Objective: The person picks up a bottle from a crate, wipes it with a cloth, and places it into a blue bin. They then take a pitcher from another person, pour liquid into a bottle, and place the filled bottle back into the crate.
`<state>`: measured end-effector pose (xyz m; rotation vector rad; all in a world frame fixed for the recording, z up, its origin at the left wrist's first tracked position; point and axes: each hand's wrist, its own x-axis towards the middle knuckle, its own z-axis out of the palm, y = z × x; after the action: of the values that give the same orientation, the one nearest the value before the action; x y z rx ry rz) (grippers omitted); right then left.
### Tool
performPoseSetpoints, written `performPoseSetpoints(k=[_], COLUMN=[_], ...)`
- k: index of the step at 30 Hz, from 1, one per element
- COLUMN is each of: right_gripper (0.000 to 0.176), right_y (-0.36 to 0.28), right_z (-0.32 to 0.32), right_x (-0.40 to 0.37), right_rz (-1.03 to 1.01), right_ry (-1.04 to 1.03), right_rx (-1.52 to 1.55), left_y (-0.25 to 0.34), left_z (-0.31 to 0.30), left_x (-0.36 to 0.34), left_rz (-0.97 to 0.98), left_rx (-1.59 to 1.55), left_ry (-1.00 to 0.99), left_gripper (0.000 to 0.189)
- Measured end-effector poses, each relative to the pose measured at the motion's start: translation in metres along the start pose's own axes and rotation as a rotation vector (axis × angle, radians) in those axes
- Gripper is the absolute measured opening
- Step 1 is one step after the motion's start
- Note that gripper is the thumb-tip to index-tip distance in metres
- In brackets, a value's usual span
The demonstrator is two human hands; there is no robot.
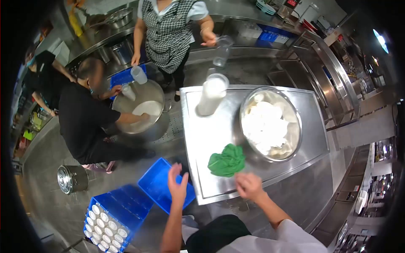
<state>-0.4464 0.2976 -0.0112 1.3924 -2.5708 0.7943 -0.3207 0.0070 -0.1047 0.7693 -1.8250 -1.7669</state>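
Right grip (pixel 249 185) beside green cloth (pixel 227 160), steel table (pixel 219 135), kitchen floor (pixel 42 154)

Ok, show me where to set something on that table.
Bare: the steel table between the white-filled jug and the green cloth; also a narrow strip between the big bowl and the right edge. Crowded: the near side, with cloth, bowl and right hand close.
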Motion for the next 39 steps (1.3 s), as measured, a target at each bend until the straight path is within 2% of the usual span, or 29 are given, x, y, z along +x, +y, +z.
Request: performPoseSetpoints(k=[2, 4, 6, 7, 9, 10, 12, 14, 15, 16, 18, 20, 21, 24, 25, 26, 28, 29, 31, 32, 34, 36, 38, 39], right_gripper=[0.038, 0.05, 0.061, 0.061, 0.06, 0.06, 0.052, 0.048, 0.043, 0.039, 0.042, 0.051, 0.051, 0.051, 0.054, 0.054, 0.053, 0.053, 0.051, 0.051, 0.052, 0.069, 0.074, 0.074], right_y=[0.036, 0.09, 0.154, 0.181, 0.221, 0.235, 0.244, 0.245, 0.242, 0.241, 0.224, 0.226, 0.222, 0.199, 0.179, 0.174, 0.168, 0.157, 0.12, 0.092, 0.042, 0.03, 0.009, 0.0], right_z=[-0.035, -0.066, -0.072, -0.068, -0.059, -0.055, -0.046, -0.04, -0.043, -0.048, -0.067, -0.072, -0.071, -0.077, -0.081, -0.067, -0.033, -0.03, -0.036, -0.047, -0.07, -0.072, -0.067, -0.062], right_x=[0.05, 0.105, 0.132, 0.133, 0.138, 0.144, 0.148, 0.143, 0.141, 0.143, 0.153, 0.151, 0.151, 0.155, 0.159, 0.157, 0.143, 0.146, 0.162, 0.176, 0.197, 0.204, 0.207, 0.205], right_rz=[0.11, 0.474, 0.453, 0.453, 0.355, 0.332, 0.37, 0.336, 0.354, 0.367, 0.388, 0.461, 0.453, 0.919, 1.031, 1.025, 0.852, 0.852, 0.781, 0.778, 0.778, 0.357, 0.208, 0.204], right_ry=[0.302, 0.229, 0.07, 0.073, -0.207, -0.203, -0.321, -0.303, -0.235, -0.166, -0.2, 0.144, 0.142, 0.315, 0.426, 0.412, 0.32, 0.305, 0.163, 0.149, 0.273, 0.181, 0.152, 0.149], right_rx=[-0.048, -0.114, -0.371, -0.37, -0.429, -0.422, -0.507, -0.507, -0.442, -0.379, -0.413, 0.058, 0.065, 1.832, 2.041, 2.044, 2.05, 2.051, 1.759, 1.759, 1.441, 0.363, 0.221, 0.22], left_y=[0.041, 0.067, 0.076, 0.078, 0.067, 0.062, 0.062, 0.056, 0.062, 0.066, 0.066, 0.067, 0.067, 0.067, 0.066, 0.068, 0.068, 0.066, 0.064, 0.064, 0.061, 0.06, 0.059, 0.063], left_z=[0.043, 0.096, 0.143, 0.161, 0.187, 0.195, 0.202, 0.207, 0.209, 0.21, 0.21, 0.207, 0.205, 0.198, 0.197, 0.197, 0.197, 0.197, 0.198, 0.198, 0.199, 0.202, 0.205, 0.203], left_x=[0.07, 0.141, 0.198, 0.217, 0.237, 0.247, 0.25, 0.254, 0.253, 0.255, 0.25, 0.239, 0.23, 0.194, 0.18, 0.17, 0.145, 0.135, 0.113, 0.106, 0.089, 0.078, 0.069, 0.066], left_rz=[0.15, 0.293, 0.379, 0.385, 0.453, 0.526, 0.507, 0.485, 0.478, 0.479, 0.43, 0.462, 0.454, 0.43, 0.403, 0.382, 0.385, 0.388, 0.34, 0.338, 0.323, 0.255, 0.3, 0.323], left_rx=[0.035, 0.031, 0.084, 0.095, 0.107, 0.115, 0.162, 0.111, 0.16, 0.157, 0.109, 0.148, 0.149, 0.165, 0.162, 0.157, 0.162, 0.177, 0.168, 0.169, 0.169, 0.162, 0.262, 0.225], left_ry=[-0.07, -0.14, -0.103, -0.098, -0.061, -0.019, 0.059, 0.097, 0.127, 0.147, 0.105, 0.146, 0.146, 0.157, 0.175, 0.199, 0.232, 0.256, 0.282, 0.294, 0.322, 0.327, 0.389, 0.364], left_gripper=[0.075, 0.104, 0.128, 0.132, 0.131, 0.131, 0.128, 0.123, 0.115, 0.115, 0.109, 0.106, 0.105, 0.103, 0.102, 0.102, 0.101, 0.101, 0.102, 0.102, 0.103, 0.102, 0.098, 0.085])
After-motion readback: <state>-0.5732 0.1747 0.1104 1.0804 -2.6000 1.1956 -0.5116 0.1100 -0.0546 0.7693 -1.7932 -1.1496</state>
